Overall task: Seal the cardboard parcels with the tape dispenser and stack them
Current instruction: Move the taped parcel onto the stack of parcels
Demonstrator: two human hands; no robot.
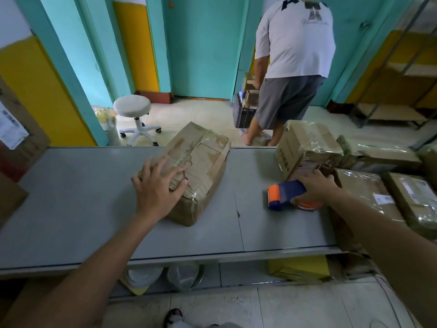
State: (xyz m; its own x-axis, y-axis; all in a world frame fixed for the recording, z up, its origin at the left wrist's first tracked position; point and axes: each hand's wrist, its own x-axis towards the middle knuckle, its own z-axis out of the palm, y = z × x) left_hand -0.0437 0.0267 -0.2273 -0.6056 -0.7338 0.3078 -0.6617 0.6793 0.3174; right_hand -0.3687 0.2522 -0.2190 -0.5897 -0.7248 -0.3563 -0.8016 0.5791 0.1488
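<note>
Left hand [158, 185] spread flat, pressing the parcel [203, 162] under its fingers. Right hand [315, 189] grips the dispenser [285, 194], with the stack [307, 147] just beyond its knuckles. Advised: keep the flaps pinned and draw the tape straight along the seam.

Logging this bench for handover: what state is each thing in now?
Crumpled brown cardboard parcel: flat on the grey table, taped over.
Left hand: spread flat on that parcel.
Blue-and-orange tape dispenser: gripped.
Right hand: curled round the dispenser.
Brown taped parcels at right: piled together.
White round stool: upright on floor.
</note>
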